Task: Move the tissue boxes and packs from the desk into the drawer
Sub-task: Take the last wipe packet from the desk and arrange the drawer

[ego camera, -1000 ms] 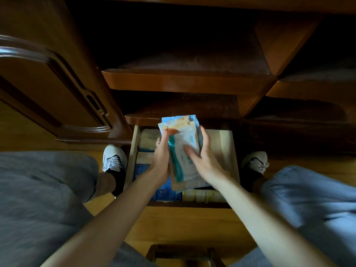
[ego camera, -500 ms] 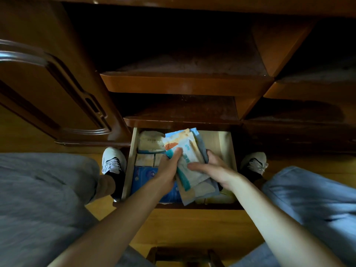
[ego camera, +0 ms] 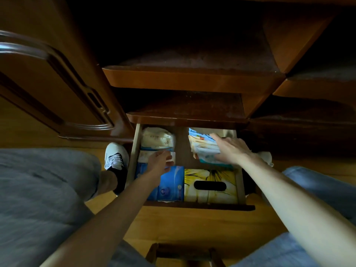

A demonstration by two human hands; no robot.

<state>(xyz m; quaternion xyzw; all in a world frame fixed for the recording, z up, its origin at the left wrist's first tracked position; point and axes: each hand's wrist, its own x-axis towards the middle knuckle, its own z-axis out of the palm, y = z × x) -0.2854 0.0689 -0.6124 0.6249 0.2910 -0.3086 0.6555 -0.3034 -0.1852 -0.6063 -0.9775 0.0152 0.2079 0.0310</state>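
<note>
Plainly, the risk now lies in how the loose packs settle at the back of the drawer [ego camera: 240, 186]. The right hand [ego camera: 230, 149] lies flat, fingers spread, on top of a stack of tissue packs [ego camera: 204, 146] in the rear right corner, pressing them down rather than gripping them. The stack looks fanned and uneven, so if the hand lifts off quickly the top packs could slide forward onto the yellow tissue box [ego camera: 210, 185] in front, or spring up and catch on the shelf edge [ego camera: 185, 117] directly above when the drawer is pushed shut. The left hand [ego camera: 159, 162] hovers loosely curled over the small packs [ego camera: 142, 156] on the left side, just behind the blue tissue box [ego camera: 171, 183]; whether it actually holds one I cannot tell, since the fingers are blurred. A white wrapped pack [ego camera: 157, 138] sits at the rear left, bulging high, and it too might snag the shelf. A bare strip of drawer floor between the two rear piles leaves room for packs to topple sideways. The desk top is out of view, so what remains there cannot be judged.
</note>
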